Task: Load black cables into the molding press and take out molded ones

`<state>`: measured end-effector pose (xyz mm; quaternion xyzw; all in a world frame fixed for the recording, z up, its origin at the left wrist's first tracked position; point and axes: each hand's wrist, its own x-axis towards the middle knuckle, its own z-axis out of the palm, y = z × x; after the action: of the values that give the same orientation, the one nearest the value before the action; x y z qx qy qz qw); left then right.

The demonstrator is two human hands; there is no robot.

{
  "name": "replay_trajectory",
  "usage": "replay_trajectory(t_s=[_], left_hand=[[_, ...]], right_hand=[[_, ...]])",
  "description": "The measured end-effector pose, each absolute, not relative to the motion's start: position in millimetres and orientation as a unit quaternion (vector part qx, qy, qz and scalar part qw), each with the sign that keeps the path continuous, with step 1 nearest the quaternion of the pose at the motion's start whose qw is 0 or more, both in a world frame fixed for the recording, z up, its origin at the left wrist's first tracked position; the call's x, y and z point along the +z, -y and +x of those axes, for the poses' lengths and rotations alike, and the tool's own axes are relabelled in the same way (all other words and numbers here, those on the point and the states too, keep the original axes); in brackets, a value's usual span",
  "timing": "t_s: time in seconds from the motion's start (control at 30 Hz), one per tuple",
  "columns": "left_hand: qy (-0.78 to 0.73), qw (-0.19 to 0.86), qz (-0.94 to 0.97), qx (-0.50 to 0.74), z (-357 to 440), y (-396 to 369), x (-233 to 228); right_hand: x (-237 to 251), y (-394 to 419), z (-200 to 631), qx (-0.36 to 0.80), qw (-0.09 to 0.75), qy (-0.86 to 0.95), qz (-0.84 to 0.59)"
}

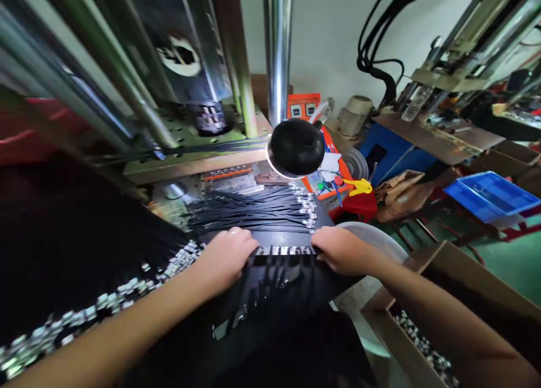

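Left hand [226, 258]: fingers curled down over the left end of a row of metal-tipped black cables [283, 251], gripping it. Right hand [342, 250]: curled likewise over the right end. Cardboard box [439, 314]: near right, close to the forearm. Loose cable bundle [262, 210]: just beyond the knuckles, little gap. Black lamp [296, 147]: overhanging. Blue tray [492, 196]: far right, well apart.

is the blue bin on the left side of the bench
No, the blue bin sits far to the right, beyond the right hand and the cardboard box.
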<state>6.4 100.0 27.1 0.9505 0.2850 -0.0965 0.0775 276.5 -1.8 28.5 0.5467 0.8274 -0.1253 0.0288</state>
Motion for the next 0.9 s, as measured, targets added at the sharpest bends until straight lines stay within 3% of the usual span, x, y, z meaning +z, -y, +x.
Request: replay_trajectory(t_s=[0.13,0.23,0.37,0.43,0.53,0.67,0.73,0.9], left_hand=[[-0.318,0.12,0.94,-0.018,38,-96,16],[-0.386,0.274,0.877,0.086,31,-93,22],[-0.384,0.645,0.658,0.053,22,-63,38],[-0.334,0.73,0.596,0.025,23,-52,45],[-0.348,0.648,0.677,0.017,19,-63,53],[-0.462,0.206,0.855,0.116,-14,-97,56],[-0.463,0.073,0.878,0.102,-36,-91,48],[-0.398,0.234,0.881,-0.105,-60,-23,21]], right_hand=[[2,-4,281,-0.198,-0.152,-0.814,0.525],[-4,-15,277,-0.234,-0.252,-0.781,0.522],[-6,-22,254,-0.24,-0.237,-0.807,0.485],[-5,-34,237,-0.217,-0.221,-0.838,0.45],[0,-69,232,-0.151,-0.233,-0.817,0.505],[10,-96,262,-0.097,-0.218,-0.789,0.566],[9,-79,274,-0.102,-0.188,-0.812,0.544],[-11,0,264,-0.15,-0.083,-0.892,0.419]])
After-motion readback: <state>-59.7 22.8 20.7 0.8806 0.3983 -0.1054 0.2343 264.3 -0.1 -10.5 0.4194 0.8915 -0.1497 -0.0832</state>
